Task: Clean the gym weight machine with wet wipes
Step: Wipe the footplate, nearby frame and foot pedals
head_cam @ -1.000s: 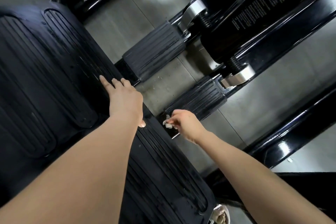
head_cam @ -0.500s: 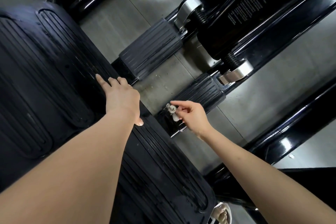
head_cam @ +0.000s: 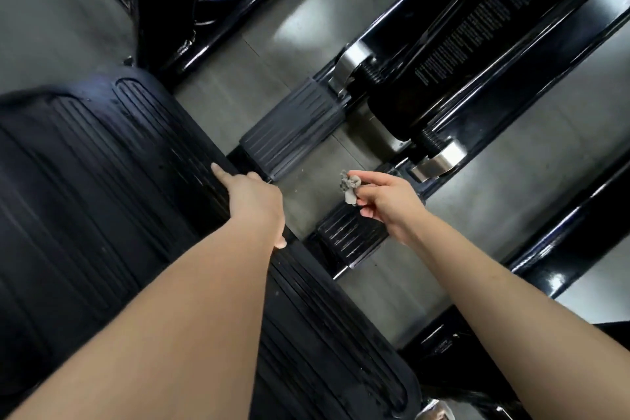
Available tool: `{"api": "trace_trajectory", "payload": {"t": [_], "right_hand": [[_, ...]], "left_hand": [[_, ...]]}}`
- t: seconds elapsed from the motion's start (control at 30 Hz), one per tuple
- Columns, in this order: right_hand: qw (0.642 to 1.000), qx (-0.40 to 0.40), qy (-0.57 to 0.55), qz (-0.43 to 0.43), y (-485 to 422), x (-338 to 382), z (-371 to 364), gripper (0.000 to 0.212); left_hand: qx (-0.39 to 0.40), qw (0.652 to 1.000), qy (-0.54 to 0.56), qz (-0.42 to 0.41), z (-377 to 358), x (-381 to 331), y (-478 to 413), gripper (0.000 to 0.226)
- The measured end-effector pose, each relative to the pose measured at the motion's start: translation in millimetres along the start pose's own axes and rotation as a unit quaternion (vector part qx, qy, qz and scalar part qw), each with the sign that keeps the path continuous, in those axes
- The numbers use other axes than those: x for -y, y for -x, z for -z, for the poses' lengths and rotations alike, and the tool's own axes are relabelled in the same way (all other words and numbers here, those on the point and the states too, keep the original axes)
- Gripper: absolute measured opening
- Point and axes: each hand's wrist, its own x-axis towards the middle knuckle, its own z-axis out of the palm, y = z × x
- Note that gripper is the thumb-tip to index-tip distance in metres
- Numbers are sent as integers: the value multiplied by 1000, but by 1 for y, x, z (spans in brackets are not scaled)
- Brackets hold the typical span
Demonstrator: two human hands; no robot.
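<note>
Head view: you are looking down along both bare forearms onto the weight machine (head_cam: pixel 392 102) and the grey floor (head_cam: pixel 306 27).
Right hand (head_cam: pixel 392 204): you are pinching the wet wipe between thumb and forefinger. The other fingers are curling loosely underneath.
Wet wipe (head_cam: pixel 348 185): a small crumpled wad, grey and off-white, is sticking out of the pinch toward your left hand. It is showing against the floor, apart from both pedals.
Below the grip: the near pedal (head_cam: pixel 347 239), black and ribbed, is lying just under your right hand, and your palm is hiding its far end.
Ahead-left of the grip: the far pedal (head_cam: pixel 293 133), grey and ribbed, is sitting apart from the wipe. Bare floor with small specks is showing between them.
Right of the grip: a chrome bracket (head_cam: pixel 439 158) is sitting near your right forefinger. A second chrome bracket (head_cam: pixel 347 61) is sitting well ahead of the pinch.
Far ahead-right of the grip: a black panel with white lettering (head_cam: pixel 477 20) is running away from you. The print is too small to read.
Left hand (head_cam: pixel 255 201): you are laying it flat with the fingers straight, gripping nothing. The forefinger is reaching out over the ribs and the thumb is resting at the near edge.
Footplate (head_cam: pixel 102 164): this large black ribbed plate is lying under your left palm, well to the left of the pinch. Its edge is running between your two hands.
Frame tube (head_cam: pixel 562 249): glossy black, it is passing to the right of your right forearm.
</note>
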Motion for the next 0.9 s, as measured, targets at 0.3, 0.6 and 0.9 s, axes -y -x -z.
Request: {"api": "trace_trajectory", "payload": {"t": [0.3, 0.6, 0.9], "right_hand": [[994, -91, -45, 35, 1, 40, -32, 34], [987, -147, -32, 64, -41, 40, -74, 30], [954, -254, 76, 139, -99, 54, -88, 34]], "left_hand": [[-19, 995, -12, 98, 19, 121, 5, 115], [41, 986, 98, 131, -21, 106, -12, 143], [-31, 988, 105, 113, -41, 104, -20, 139]]}}
